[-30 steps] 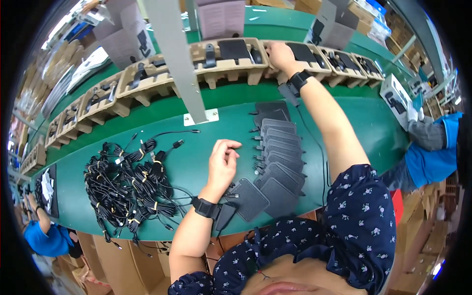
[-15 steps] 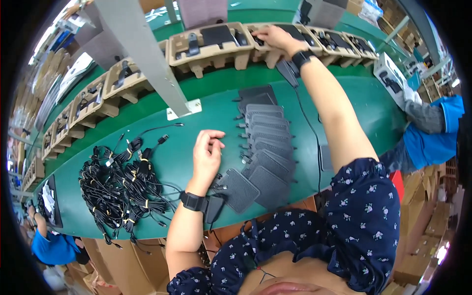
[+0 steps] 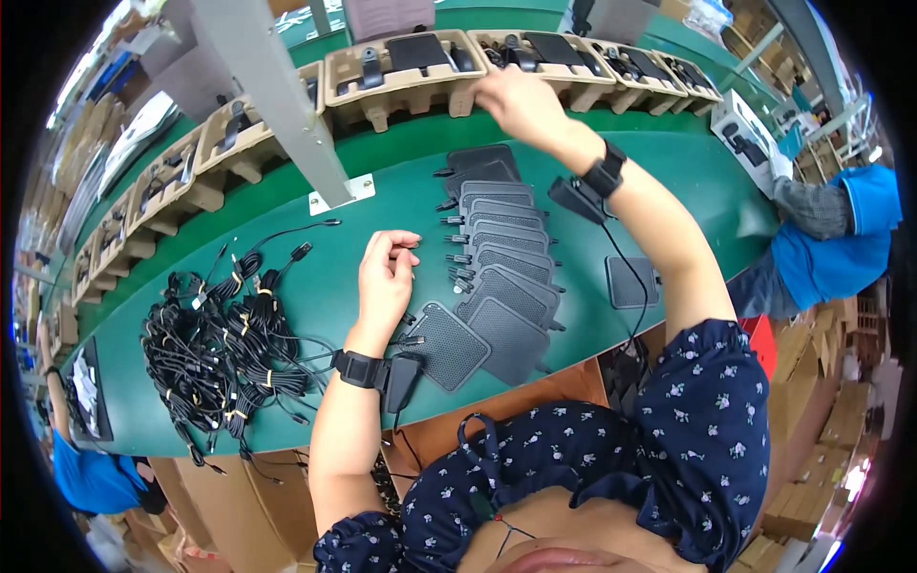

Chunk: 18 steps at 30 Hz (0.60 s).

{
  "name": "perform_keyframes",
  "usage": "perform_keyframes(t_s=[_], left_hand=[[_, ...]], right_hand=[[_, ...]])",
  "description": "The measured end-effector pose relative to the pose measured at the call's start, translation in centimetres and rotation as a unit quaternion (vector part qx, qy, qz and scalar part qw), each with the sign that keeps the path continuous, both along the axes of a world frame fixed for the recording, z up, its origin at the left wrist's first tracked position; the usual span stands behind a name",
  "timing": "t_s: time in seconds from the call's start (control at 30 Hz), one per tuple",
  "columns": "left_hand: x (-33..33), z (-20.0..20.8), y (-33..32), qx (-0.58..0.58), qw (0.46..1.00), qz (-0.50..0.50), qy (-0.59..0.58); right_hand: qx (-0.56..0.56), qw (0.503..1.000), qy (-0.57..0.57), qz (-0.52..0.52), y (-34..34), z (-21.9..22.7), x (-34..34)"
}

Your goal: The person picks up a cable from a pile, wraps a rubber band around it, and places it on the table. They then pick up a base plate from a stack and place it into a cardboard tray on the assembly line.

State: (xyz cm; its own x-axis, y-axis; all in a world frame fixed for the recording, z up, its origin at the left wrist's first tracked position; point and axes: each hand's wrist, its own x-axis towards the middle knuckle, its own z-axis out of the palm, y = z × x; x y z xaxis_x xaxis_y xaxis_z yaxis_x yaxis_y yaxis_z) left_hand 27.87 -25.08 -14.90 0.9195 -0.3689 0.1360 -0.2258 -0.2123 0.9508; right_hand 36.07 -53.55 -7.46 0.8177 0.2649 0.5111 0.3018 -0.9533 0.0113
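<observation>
My left hand (image 3: 387, 277) hovers over the green table with its fingers loosely bent and apart, holding nothing I can see. It is between the bundled black cables (image 3: 234, 353) and a fanned row of flat dark-grey panels (image 3: 501, 263) with textured faces and short plugs at their sides. One panel (image 3: 451, 346) lies askew at the near end, close to my left wrist. My right hand (image 3: 523, 107) is in front of the moulded tan tray (image 3: 578, 94), fingers partly spread and pointing left. No object shows in it. Both wrists wear black straps with wired boxes.
More tan trays (image 3: 387, 103) with black parts line the far edge. A grey metal post (image 3: 277, 105) rises from the table. Another grey panel (image 3: 630, 283) lies beneath my right forearm. A white box (image 3: 743, 143) stands near a co-worker in blue (image 3: 831, 248) on the right.
My right hand has come out of the tan tray and back toward me, to the tray's front edge. My left hand stays over the table, little changed. The view has shifted slightly.
</observation>
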Motion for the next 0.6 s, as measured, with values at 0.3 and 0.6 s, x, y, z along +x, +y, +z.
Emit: perform_keyframes(t_s=[0.3,0.6], left_hand=[[0.0,-0.7,-1.2,0.014,0.999,0.016,-0.043],[0.8,-4.3,-0.5,-0.002,0.992,-0.129,-0.006]], right_hand=[[0.077,0.963,0.133,0.223,14.0,-0.1,-3.9],[-0.07,0.879,0.162,0.444,29.4,-0.7,-1.3]])
